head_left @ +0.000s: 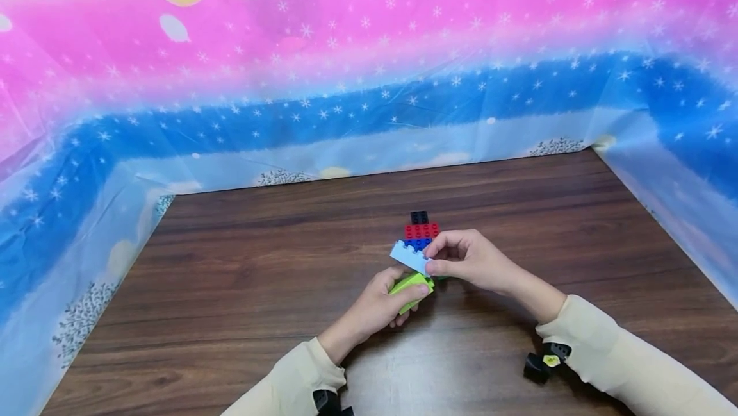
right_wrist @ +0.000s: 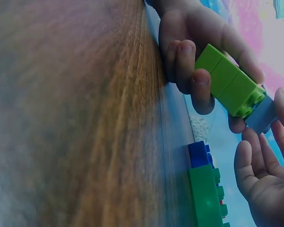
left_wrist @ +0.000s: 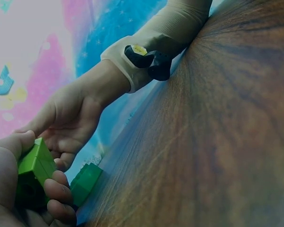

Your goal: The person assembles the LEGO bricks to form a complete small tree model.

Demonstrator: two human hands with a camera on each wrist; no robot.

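Observation:
My left hand [head_left: 375, 304] holds lime green bricks [head_left: 405, 289], with the thumb on top and the fingers curled beneath. In the right wrist view the lime green bricks [right_wrist: 225, 80] look like a joined block, studs facing my right hand. A long light blue brick [head_left: 409, 257] is pinched at its right end between the thumb and fingers of my right hand [head_left: 481, 262]. The light blue brick [right_wrist: 262, 115] is right at the studded end of the lime green block in the right wrist view. Both hands are above the table.
Behind the hands on the wooden table [head_left: 259, 262] lies a row of bricks: black [head_left: 419, 217], red [head_left: 421, 231], blue [head_left: 418, 244]. A dark green brick [right_wrist: 204, 196] stands nearest, partly hidden in the head view. A patterned cloth [head_left: 346, 108] encloses the table's back and sides.

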